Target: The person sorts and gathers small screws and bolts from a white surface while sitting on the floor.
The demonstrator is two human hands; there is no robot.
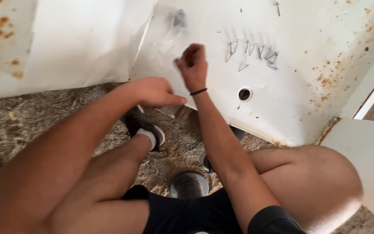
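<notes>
Beside the right hand, screws litter the white panel.

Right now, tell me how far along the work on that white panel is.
Done: a row of small screws lies set out on the rusty white metal panel, with one more near the top edge.
In hand: the right hand is curled over the panel beside a clear plastic bag; whether it grips anything I cannot tell. The left hand rests at the panel's lower edge.
Left: the round hole is unfilled.
</notes>
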